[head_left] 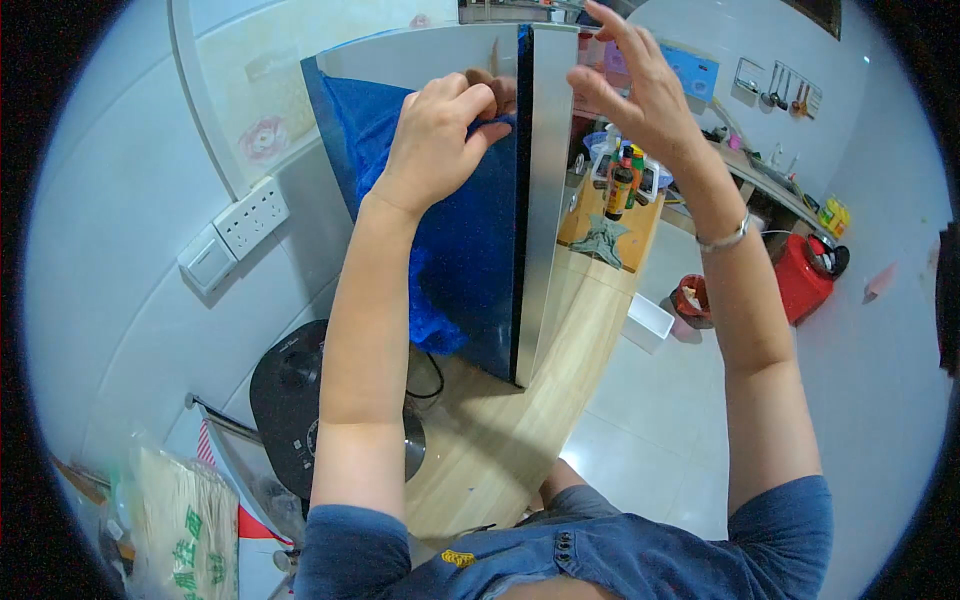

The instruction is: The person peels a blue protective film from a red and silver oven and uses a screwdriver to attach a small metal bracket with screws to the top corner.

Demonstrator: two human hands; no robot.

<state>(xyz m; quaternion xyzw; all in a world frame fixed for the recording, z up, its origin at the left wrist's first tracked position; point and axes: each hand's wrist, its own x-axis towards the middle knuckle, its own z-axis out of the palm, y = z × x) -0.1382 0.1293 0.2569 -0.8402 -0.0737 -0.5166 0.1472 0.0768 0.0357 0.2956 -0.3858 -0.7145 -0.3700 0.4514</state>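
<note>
A tall metal cabinet (552, 200) stands on the wooden counter, with a shiny bare strip along the top of its side panel. Blue plastic film (465, 230) covers the lower part of that panel, and loose film (433, 318) bunches up along its left side. My left hand (435, 140) is closed at the film's upper edge, thumb and fingers pinching it against the panel. The hand's reflection shows in the bare metal. Raised to the right of the cabinet's front edge, my right hand (640, 95) is open with fingers apart, holding nothing.
A black induction cooker (290, 400) sits on the wooden counter (480, 440) below my left arm. Sauce bottles (620, 185) and a grey-green cloth (600, 240) lie farther along. The wall has a socket strip (250, 218). On the floor are a white bin (648, 322) and red containers (803, 280).
</note>
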